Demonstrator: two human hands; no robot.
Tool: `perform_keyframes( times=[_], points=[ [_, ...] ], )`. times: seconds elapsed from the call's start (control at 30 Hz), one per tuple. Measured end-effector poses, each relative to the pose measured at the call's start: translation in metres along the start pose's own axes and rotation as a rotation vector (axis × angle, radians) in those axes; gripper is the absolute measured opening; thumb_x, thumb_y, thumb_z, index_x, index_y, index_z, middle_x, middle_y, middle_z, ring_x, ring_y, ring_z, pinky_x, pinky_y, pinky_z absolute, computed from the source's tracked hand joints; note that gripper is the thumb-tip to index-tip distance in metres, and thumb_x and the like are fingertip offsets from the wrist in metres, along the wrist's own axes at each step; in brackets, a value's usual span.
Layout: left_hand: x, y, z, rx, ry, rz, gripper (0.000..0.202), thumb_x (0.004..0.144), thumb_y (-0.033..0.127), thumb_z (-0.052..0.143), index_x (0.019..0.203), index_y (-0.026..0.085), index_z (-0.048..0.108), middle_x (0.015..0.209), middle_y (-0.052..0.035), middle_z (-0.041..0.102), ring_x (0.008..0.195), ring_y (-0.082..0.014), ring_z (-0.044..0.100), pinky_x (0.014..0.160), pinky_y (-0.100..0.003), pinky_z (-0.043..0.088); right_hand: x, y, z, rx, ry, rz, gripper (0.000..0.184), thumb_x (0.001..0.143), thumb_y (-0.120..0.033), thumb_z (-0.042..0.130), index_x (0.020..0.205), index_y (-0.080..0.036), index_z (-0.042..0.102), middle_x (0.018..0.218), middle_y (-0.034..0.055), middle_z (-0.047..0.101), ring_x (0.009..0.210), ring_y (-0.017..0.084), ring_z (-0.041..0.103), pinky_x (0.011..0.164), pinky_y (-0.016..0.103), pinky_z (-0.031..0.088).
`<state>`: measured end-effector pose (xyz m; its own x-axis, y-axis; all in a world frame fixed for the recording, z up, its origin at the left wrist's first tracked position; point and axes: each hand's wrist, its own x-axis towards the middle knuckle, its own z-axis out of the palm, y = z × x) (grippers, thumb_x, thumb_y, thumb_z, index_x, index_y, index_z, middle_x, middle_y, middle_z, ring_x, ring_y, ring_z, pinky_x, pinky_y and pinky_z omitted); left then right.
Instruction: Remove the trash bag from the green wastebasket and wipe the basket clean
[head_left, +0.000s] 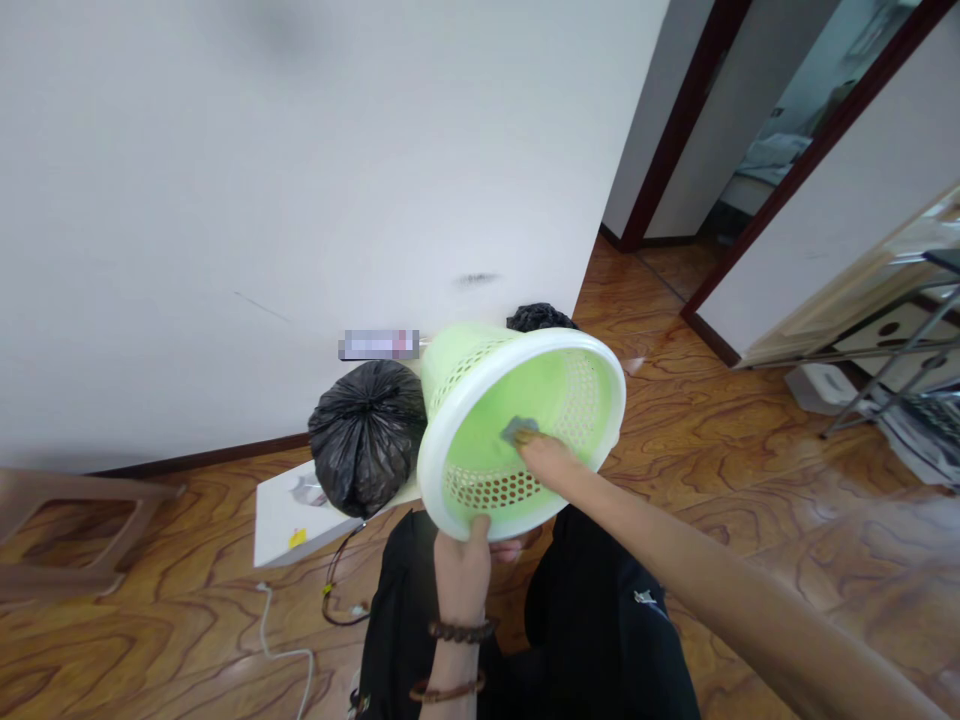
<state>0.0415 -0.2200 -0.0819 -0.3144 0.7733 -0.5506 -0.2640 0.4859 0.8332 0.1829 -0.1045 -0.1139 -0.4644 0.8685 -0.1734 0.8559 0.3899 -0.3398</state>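
A light green wastebasket (pixel 461 375) with a white rim and perforated sides is tilted so that its mouth faces me. My left hand (pixel 463 570) grips the near part of the rim, thumb over the edge and fingers underneath. Reaching inside the basket, my right hand (pixel 541 452) holds a small grey-blue cloth (pixel 517 430) against or close to the bottom; contact is hard to make out. A full black garbage bag (pixel 369 435), gathered at the top, stands just left of the basket. Behind the basket, another black bag (pixel 541 317) is partly hidden.
A white box-like board (pixel 281 520) lies under the left bag, with a dark cable (pixel 330 590) and a white cable (pixel 266 620) on the wooden floor. A beige stool (pixel 82 490) stands left. At right are a white box (pixel 821 385) and a metal-legged frame (pixel 892 355).
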Motion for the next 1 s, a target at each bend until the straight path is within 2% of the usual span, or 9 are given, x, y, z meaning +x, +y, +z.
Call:
perform_keyframes(
  times=[0.13, 0.23, 0.37, 0.5, 0.6, 0.67, 0.8, 0.9, 1.0],
  points=[
    [-0.001, -0.001, 0.006, -0.011, -0.044, 0.005, 0.023, 0.069, 0.020, 0.061, 0.088, 0.009, 0.053, 0.051, -0.0036, 0.061, 0.048, -0.0244, 0.064, 0.045, -0.036, 0.054, 0.000, 0.018, -0.008, -0.059, 0.109, 0.084, 0.039, 0.081, 0.000, 0.034, 0.114, 0.002, 0.057, 0.127, 0.0229, 0.049, 0.126, 0.025, 0.036, 0.106, 0.035, 0.025],
    [0.000, -0.006, 0.011, 0.000, -0.029, 0.011, 0.020, 0.070, 0.019, 0.060, 0.087, 0.009, 0.054, 0.047, -0.0026, 0.060, 0.046, -0.0242, 0.063, 0.044, -0.035, 0.053, -0.001, -0.016, 0.008, 0.058, 0.079, 0.040, 0.039, 0.082, -0.005, 0.039, 0.115, -0.013, 0.060, 0.116, 0.0101, 0.061, 0.110, 0.019, 0.053, 0.096, 0.028, 0.039],
    [0.001, -0.011, 0.008, 0.038, -0.057, -0.002, 0.023, 0.070, 0.017, 0.060, 0.092, 0.010, 0.054, 0.051, -0.0028, 0.062, 0.046, -0.0225, 0.063, 0.044, -0.034, 0.053, -0.006, -0.051, 0.030, 0.392, 0.183, -0.070, 0.041, 0.089, -0.013, 0.031, 0.123, -0.019, 0.053, 0.125, 0.0029, 0.055, 0.113, 0.014, 0.052, 0.096, 0.026, 0.039],
    [-0.001, -0.010, 0.001, 0.021, -0.034, -0.012, 0.022, 0.070, 0.019, 0.059, 0.090, 0.009, 0.054, 0.054, -0.0042, 0.064, 0.048, -0.0227, 0.064, 0.046, -0.034, 0.054, -0.007, -0.012, 0.018, 0.161, 0.057, -0.066, 0.044, 0.081, -0.003, 0.037, 0.121, -0.011, 0.055, 0.125, 0.0110, 0.054, 0.117, 0.020, 0.048, 0.100, 0.031, 0.035],
    [-0.002, -0.008, 0.002, 0.015, -0.009, 0.001, 0.026, 0.069, 0.022, 0.061, 0.090, 0.010, 0.053, 0.053, -0.0034, 0.063, 0.048, -0.0230, 0.063, 0.045, -0.034, 0.054, 0.000, 0.027, -0.005, -0.060, 0.103, 0.066, 0.041, 0.081, 0.002, 0.034, 0.115, 0.002, 0.056, 0.128, 0.0220, 0.048, 0.127, 0.024, 0.034, 0.106, 0.035, 0.024],
    [-0.001, -0.009, 0.005, 0.009, -0.018, 0.009, 0.028, 0.069, 0.024, 0.063, 0.091, 0.010, 0.052, 0.052, -0.0026, 0.063, 0.048, -0.0233, 0.064, 0.045, -0.034, 0.054, 0.005, 0.035, -0.011, -0.088, 0.134, 0.131, 0.038, 0.082, 0.002, 0.033, 0.111, 0.005, 0.057, 0.129, 0.0254, 0.045, 0.130, 0.026, 0.029, 0.108, 0.038, 0.019],
    [0.002, -0.018, 0.011, 0.033, -0.042, 0.039, 0.027, 0.070, 0.025, 0.062, 0.092, 0.012, 0.052, 0.057, -0.0034, 0.065, 0.049, -0.0232, 0.064, 0.047, -0.036, 0.055, 0.011, -0.004, 0.009, 0.005, 0.067, 0.147, 0.035, 0.081, -0.005, 0.042, 0.107, -0.011, 0.063, 0.111, 0.0118, 0.063, 0.105, 0.020, 0.056, 0.095, 0.031, 0.038],
    [0.003, -0.020, 0.009, 0.064, -0.030, 0.031, 0.027, 0.070, 0.023, 0.061, 0.093, 0.011, 0.053, 0.059, -0.0043, 0.066, 0.048, -0.0228, 0.064, 0.047, -0.036, 0.055, 0.010, -0.036, 0.031, 0.202, 0.093, 0.049, 0.036, 0.089, -0.016, 0.035, 0.115, -0.018, 0.059, 0.111, 0.0058, 0.064, 0.099, 0.017, 0.059, 0.089, 0.026, 0.042],
    [0.002, -0.013, 0.004, 0.063, -0.034, -0.007, 0.025, 0.070, 0.021, 0.061, 0.091, 0.010, 0.053, 0.054, -0.0035, 0.064, 0.049, -0.0230, 0.064, 0.048, -0.035, 0.054, 0.009, -0.027, 0.033, 0.162, 0.068, -0.014, 0.041, 0.088, -0.011, 0.033, 0.122, -0.018, 0.054, 0.118, 0.0064, 0.060, 0.108, 0.017, 0.054, 0.094, 0.027, 0.039]
  ],
)
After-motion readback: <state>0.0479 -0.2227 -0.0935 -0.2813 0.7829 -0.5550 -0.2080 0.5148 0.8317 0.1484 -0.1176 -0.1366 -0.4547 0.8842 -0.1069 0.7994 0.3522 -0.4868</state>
